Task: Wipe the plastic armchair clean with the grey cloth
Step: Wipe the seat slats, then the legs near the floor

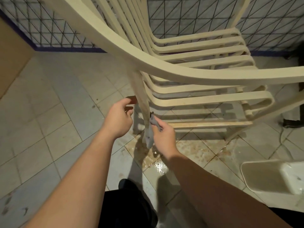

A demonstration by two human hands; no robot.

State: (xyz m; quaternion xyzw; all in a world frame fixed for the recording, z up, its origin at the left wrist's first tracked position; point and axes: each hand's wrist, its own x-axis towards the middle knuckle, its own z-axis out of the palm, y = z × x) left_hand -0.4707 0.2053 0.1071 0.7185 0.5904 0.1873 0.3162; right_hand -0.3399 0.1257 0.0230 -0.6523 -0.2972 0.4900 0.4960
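Note:
A cream plastic armchair [181, 69] stands tilted in front of me, its slatted seat and back filling the upper right. My right hand [164, 137] grips the grey cloth [150, 135], which is wrapped against the lower part of the chair's near leg [141, 96]. My left hand [119, 119] hovers just left of that leg with its fingers loosely curled and nothing in it; the fingertips are close to the leg, and whether they touch it I cannot tell.
Pale floor tiles [57, 112] lie underfoot, with a brown wet patch [189, 152] below the chair. A white plastic basin [271, 176] sits at the lower right. A patterned tiled wall [49, 30] closes the back. A dark object [292, 112] stands at the far right.

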